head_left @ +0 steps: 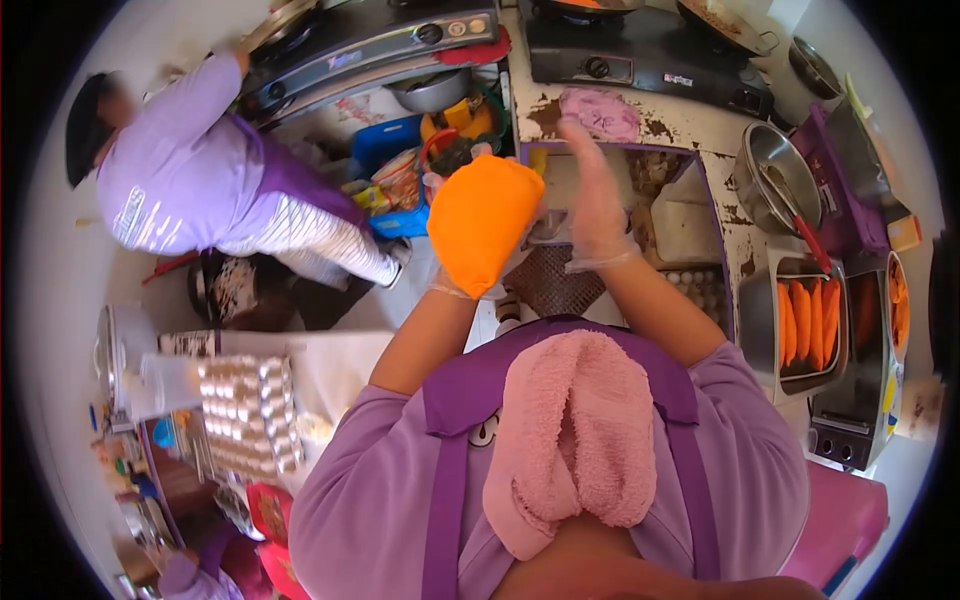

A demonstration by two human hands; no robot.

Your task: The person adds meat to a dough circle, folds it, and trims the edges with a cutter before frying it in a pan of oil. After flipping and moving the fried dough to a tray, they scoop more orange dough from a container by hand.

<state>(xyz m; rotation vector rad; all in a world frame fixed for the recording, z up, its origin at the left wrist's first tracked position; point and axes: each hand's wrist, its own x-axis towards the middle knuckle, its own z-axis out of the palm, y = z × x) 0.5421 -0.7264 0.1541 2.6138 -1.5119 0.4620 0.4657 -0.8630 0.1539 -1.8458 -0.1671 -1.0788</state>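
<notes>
A bright orange, half-round folded piece of dough, like an empanada (pixel 483 222), rests on my left hand (pixel 434 184). The dough covers most of that gloved hand; only a few fingertips and the glove's cuff at the wrist show. My right hand (pixel 598 210), in a clear plastic glove, is raised just to the right of the dough and apart from it. Its fingers are stretched out flat, a little blurred, and nothing is in them. At the right, a steel tray (pixel 790 380) holds several long orange pieces (pixel 808 322).
Black gas stoves (pixel 640 55) line the far side, with pans on top. A pink cloth (pixel 602 113) lies before one. On the right stands a steel pot (pixel 775 175) with a red-handled utensil. Stacked egg trays (pixel 250 415) sit at left. A co-worker (pixel 190 180) reaches toward the left stove.
</notes>
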